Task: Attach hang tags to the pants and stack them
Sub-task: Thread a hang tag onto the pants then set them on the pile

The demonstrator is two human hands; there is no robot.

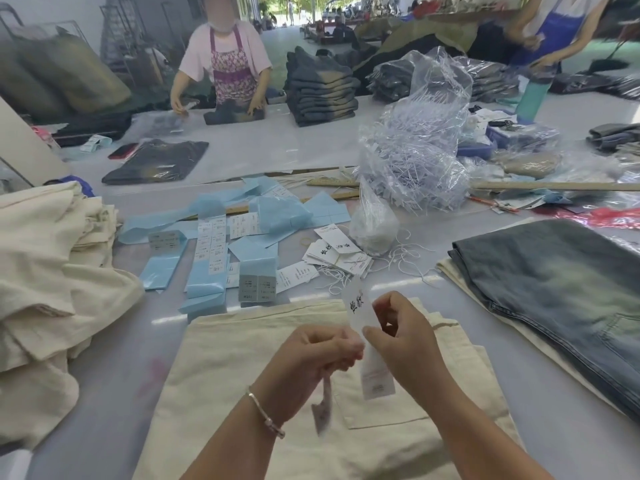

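Folded cream pants (242,375) lie flat in front of me, back pocket facing up. Above them my right hand (401,337) pinches a white hang tag (358,306) with black characters; a second white tag (377,379) hangs below it. My left hand (311,355) is curled and grips a small blurred tag piece (322,410) that dangles under it. More white hang tags (337,254) with strings lie in a loose heap beyond the pants. A pile of cream pants (45,271) rises at the left. Folded washed jeans (561,289) rest on cream pants at the right.
Blue sticker sheets and size labels (221,251) spread over the table's middle. A clear bag of plastic tag pins (415,161) and a small bag of strings (374,226) stand behind the tags. Wooden rulers (554,186) lie across. Two people work at the far table beside stacked jeans (322,88).
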